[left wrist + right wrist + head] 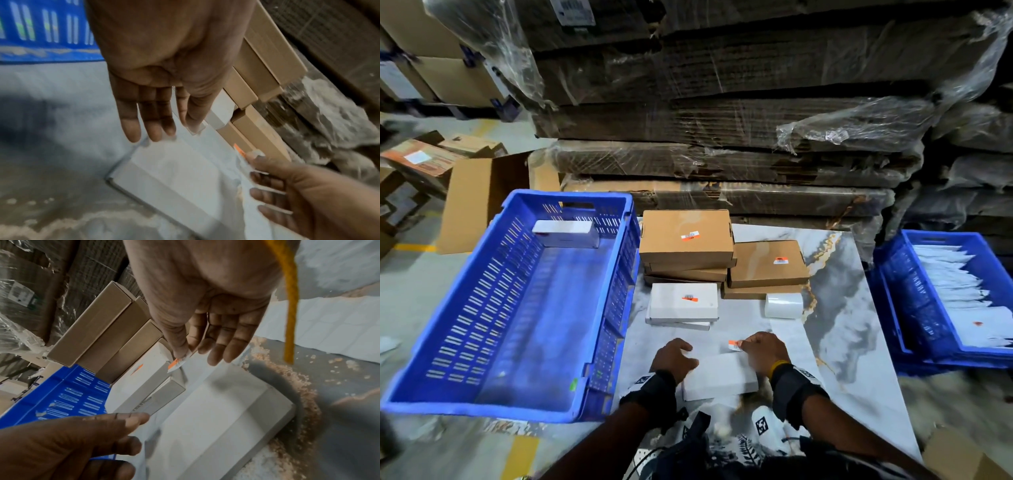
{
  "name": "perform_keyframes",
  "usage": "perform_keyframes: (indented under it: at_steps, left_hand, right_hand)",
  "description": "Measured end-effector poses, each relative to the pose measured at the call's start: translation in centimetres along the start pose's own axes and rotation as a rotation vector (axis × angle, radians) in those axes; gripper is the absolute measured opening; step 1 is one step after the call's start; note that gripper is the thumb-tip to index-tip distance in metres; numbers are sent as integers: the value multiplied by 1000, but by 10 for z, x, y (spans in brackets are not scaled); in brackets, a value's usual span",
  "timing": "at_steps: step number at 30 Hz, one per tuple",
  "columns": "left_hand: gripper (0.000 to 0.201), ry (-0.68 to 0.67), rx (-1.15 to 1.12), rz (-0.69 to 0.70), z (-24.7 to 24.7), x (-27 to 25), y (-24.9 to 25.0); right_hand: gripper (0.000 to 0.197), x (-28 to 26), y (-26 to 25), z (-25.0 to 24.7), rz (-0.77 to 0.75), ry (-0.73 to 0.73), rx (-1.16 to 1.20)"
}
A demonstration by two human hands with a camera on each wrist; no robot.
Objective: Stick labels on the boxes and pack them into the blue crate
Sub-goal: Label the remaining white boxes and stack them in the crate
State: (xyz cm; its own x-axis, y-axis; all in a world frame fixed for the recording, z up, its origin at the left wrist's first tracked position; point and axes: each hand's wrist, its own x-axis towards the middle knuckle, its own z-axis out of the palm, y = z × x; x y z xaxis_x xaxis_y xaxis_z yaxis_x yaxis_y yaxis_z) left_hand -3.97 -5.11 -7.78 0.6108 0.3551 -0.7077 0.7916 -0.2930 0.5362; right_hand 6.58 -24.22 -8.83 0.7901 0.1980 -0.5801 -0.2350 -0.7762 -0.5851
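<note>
At lower centre of the head view, the white box (719,380) lies on the bench (842,308), long axis left-right. The right hand (765,353) pinches a label (735,345) just above its far edge; the left hand (674,359), fingers (156,123) loosely spread, hovers over its left end, holding nothing.

The blue crate (482,308) was of moulded plastic with slotted walls and a slightly glossy floor. The brown boxes (686,236) were of matt cardboard, and the white box (719,377) near the hands looked like smooth matt card. The label (735,345), pinched by the right hand (767,353), was thin paper with an orange band. The table top (842,308) had a smooth, marble-like finish. The label roll (783,305) looked like glossy white paper. The flat cartons (722,120) behind were rough corrugated cardboard under wrinkled clear plastic film.
</note>
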Motion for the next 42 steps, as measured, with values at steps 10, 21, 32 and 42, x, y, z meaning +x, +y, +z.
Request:
perform_keyframes:
  at_steps: [10, 21, 32, 42]
  left_hand:
    - [92, -61, 675, 243, 44, 3, -2]
    - [106, 0, 750, 160, 52, 6, -15]
    - [104, -40, 600, 227, 34, 7, -30]
    - [93, -43, 619, 245, 34, 8, -37]
  right_hand:
    - [19, -6, 10, 9, -40, -52, -137]
    - [24, -8, 15, 5, -67, -84, -164]
    - [27, -7, 1, 32, -64, -136, -106]
    - [20, -7, -9, 44, -4, -104, -222]
